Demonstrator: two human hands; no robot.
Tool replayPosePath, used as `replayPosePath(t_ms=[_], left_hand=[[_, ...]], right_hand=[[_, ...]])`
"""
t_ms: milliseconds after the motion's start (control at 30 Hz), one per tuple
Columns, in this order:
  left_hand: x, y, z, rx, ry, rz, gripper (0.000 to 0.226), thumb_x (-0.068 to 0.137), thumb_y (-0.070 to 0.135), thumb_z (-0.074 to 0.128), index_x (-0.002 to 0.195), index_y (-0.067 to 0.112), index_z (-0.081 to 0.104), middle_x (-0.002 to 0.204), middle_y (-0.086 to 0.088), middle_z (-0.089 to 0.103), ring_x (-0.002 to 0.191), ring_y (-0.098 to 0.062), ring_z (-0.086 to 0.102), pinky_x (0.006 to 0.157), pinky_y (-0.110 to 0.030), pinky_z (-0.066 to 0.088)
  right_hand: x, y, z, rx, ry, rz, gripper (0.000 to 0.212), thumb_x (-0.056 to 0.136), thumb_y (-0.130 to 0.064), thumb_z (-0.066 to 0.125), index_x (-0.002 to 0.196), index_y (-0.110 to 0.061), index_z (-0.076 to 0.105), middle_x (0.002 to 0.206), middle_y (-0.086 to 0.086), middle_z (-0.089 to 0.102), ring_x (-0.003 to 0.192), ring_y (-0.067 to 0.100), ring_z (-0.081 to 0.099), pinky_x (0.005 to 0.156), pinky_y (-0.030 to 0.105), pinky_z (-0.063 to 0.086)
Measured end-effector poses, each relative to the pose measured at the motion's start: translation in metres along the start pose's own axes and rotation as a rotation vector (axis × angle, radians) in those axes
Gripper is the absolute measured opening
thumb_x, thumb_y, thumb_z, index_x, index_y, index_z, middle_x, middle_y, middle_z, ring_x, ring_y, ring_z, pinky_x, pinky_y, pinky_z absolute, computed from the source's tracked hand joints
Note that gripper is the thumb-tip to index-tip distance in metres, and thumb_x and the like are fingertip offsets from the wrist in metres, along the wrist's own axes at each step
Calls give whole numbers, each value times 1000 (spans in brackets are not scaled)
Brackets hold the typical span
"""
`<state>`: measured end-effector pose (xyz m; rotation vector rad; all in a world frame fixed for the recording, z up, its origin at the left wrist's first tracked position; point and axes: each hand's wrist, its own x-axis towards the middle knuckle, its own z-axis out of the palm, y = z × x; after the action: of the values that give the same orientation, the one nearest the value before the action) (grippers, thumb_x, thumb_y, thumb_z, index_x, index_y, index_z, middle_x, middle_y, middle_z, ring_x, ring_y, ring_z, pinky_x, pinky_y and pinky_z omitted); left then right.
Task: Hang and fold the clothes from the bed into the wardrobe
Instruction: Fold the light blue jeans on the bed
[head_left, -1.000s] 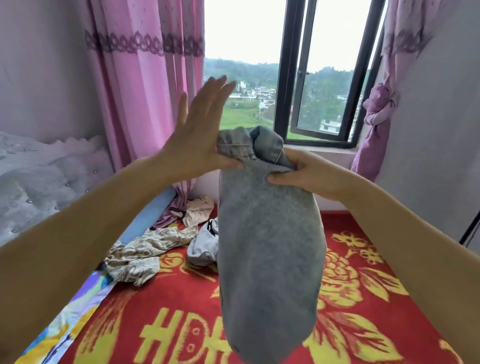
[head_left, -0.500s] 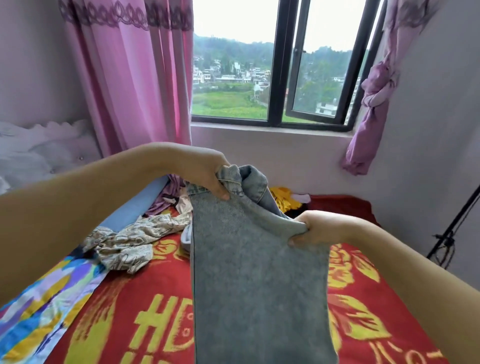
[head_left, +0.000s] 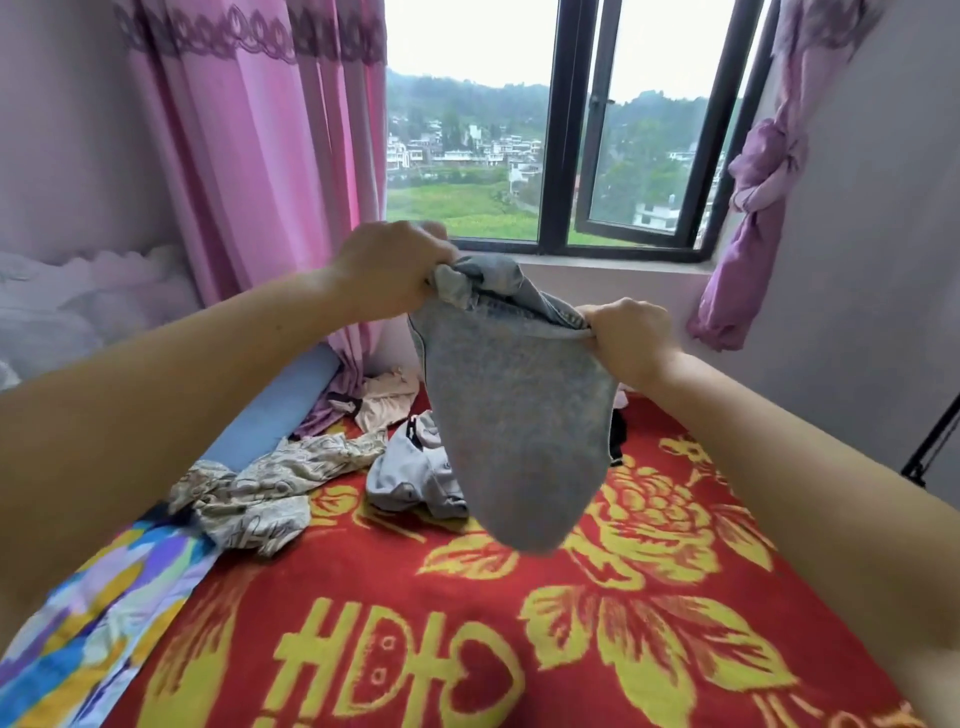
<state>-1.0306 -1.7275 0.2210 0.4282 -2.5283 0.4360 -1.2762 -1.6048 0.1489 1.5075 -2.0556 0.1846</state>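
Observation:
A grey-blue denim garment (head_left: 514, 431) hangs in the air above the bed (head_left: 467, 649), held by its top edge. My left hand (head_left: 389, 270) grips the bunched left corner. My right hand (head_left: 626, 332) grips the right corner, a little lower. The cloth hangs down to a rounded bottom just over the red blanket. Behind it on the bed lie a patterned beige garment (head_left: 260, 488), a light grey garment (head_left: 415, 473) and a pale pink one (head_left: 387, 397). The wardrobe is out of view.
The bed has a red blanket with yellow flowers and a colourful sheet (head_left: 88, 613) at its left. A blue bolster (head_left: 270, 405) lies by the pink curtain (head_left: 270, 171). The window (head_left: 561, 150) is straight ahead. A black stand leg (head_left: 935, 441) is at right.
My left hand went from flat and open to gripping the garment's top corner. Both hands lifted the garment higher after a dip, and its bottom rose into view.

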Motion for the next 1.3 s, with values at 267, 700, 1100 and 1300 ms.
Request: replayPosePath(t_ms=[267, 700, 1100, 1300], left_hand=[[-134, 74, 119, -193, -332, 231, 29, 69, 13, 62, 96, 15, 70, 83, -1, 72, 66, -23, 69, 50, -30, 51], [-404, 294, 284, -582, -1476, 100, 52, 101, 37, 37, 138, 2, 47, 138, -12, 52, 130, -23, 46, 95, -21, 37], [-265, 195, 410, -532, -1265, -213, 49, 85, 29, 60, 131, 16, 48, 131, -9, 56, 119, -25, 53, 90, -32, 42], [-336, 278, 471, -291, -929, -396, 66, 97, 56, 23, 153, 27, 2, 160, 0, -12, 148, -21, -6, 113, -60, -2]], right_hand=[[-141, -34, 109, -1, -429, -246, 22, 88, -16, 48, 106, -23, 58, 96, 2, 70, 88, 25, 67, 60, 27, 37], [-462, -146, 245, 183, -1484, -655, 27, 90, 0, 48, 110, -3, 66, 112, 19, 64, 106, 36, 61, 89, 41, 44], [-378, -92, 312, 544, -1357, 311, 18, 91, -18, 49, 73, -16, 51, 76, 2, 53, 78, 24, 53, 61, 29, 38], [-397, -163, 349, 384, -735, 264, 49, 93, -36, 45, 140, -23, 48, 150, 5, 40, 140, 29, 34, 105, 64, 28]])
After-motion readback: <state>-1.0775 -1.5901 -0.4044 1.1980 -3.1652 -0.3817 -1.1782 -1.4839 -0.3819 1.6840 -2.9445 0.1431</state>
